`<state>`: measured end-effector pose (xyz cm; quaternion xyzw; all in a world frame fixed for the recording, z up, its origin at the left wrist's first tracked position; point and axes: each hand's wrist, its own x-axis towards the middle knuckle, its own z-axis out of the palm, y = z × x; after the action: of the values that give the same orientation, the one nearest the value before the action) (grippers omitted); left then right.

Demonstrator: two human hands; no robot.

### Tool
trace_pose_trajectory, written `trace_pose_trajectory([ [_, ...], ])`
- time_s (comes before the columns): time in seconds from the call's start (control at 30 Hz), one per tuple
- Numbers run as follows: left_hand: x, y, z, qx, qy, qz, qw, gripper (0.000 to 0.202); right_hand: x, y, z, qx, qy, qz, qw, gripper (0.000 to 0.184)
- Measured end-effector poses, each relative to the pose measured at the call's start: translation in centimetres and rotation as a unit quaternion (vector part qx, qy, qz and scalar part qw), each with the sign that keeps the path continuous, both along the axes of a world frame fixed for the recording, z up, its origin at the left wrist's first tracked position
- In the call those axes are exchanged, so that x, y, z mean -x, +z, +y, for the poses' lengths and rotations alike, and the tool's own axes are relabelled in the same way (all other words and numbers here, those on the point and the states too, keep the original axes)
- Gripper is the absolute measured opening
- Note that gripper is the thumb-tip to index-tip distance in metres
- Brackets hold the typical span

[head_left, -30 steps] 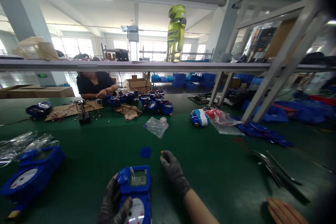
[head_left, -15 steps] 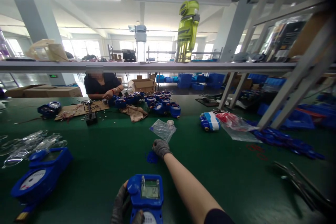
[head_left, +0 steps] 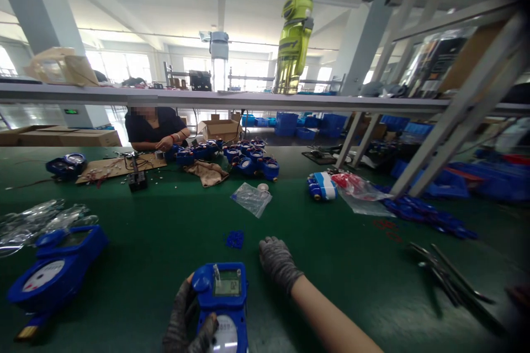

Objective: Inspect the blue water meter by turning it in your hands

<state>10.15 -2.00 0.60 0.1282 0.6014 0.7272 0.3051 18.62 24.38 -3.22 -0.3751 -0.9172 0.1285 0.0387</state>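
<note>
Clear plastic bag lies at 12 o'clock from the hands, a small white round thing at its far edge; contents otherwise unreadable. Second clear bag at 1 o'clock holds something red, beside a blue-and-white meter. Cardboard box across the bench, inside not visible. Blue bins far back, contents too small to tell. Crumpled clear bags at 10 o'clock look flat.

Blue water meter sits at 6 o'clock, near the bench edge, partly cut off by the bottom of the frame; only the display head and part of the dial show. Display digits blurred, roughly "02". Long axis runs 6 to 12, display end pointing to 12, away from the person.

Left hand, gloved, is clamped on the meter's left side, thumb over the front by the dial; wrist cut off. Right hand, gloved, rests just right of the meter's top, at 1 o'clock from it, not touching; fingers curled loosely together, whether they pinch anything cannot be told. Small blue part lies on the green mat just beyond the meter, shape unclear.

Another blue meter at 9 o'clock, tilted. Dark long tools at 3 o'clock, blurred. A co-worker sits opposite at 11 o'clock by a cluster of blue meters.
</note>
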Motion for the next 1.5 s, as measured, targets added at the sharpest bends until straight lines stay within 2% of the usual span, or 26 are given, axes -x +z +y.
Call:
trace_pose_trajectory([
  [0.13, -0.1, 0.1, -0.1, 0.021, -0.008, 0.034, 0.999, 0.089, -1.2, -1.0, -1.7, -0.003, -0.004, -0.005, 1.000, 0.034],
  [0.37, 0.1, -1.1, -0.1, 0.019, -0.038, 0.096, 0.994, 0.083, -1.1, -0.4, -2.5, -0.003, -0.019, 0.014, 1.000, 0.026],
  [0.5, 0.3, -0.9, -0.2, 0.022, -0.052, 0.096, 0.994, 0.081, -0.7, -0.3, -2.7, -0.001, -0.015, 0.000, 1.000, 0.032],
  [0.63, 0.1, -0.3, -0.2, 0.028, -0.048, 0.082, 0.995, 0.085, 0.0, -0.1, -2.2, 0.006, -0.018, -0.025, 1.000, 0.036],
  [0.8, -0.2, 0.3, -0.2, 0.016, -0.040, 0.064, 0.997, 0.089, 0.2, 0.1, -0.8, 0.031, -0.027, -0.028, 0.999, 0.032],
  [1.07, -0.5, 1.3, -0.4, 0.011, -0.032, 0.060, 0.998, 0.081, -1.1, -0.6, 1.3, 0.090, -0.052, 0.048, 0.993, 0.026],
  [1.27, -0.4, 0.8, -0.4, 0.001, -0.038, 0.082, 0.996, 0.081, -1.8, -1.7, 1.0, 0.095, -0.056, 0.122, 0.986, 0.024],
  [1.5, -0.7, 1.3, -0.4, -0.021, -0.037, 0.053, 0.998, 0.078, -0.3, -2.0, 0.6, 0.064, -0.089, 0.145, 0.983, 0.026],
])
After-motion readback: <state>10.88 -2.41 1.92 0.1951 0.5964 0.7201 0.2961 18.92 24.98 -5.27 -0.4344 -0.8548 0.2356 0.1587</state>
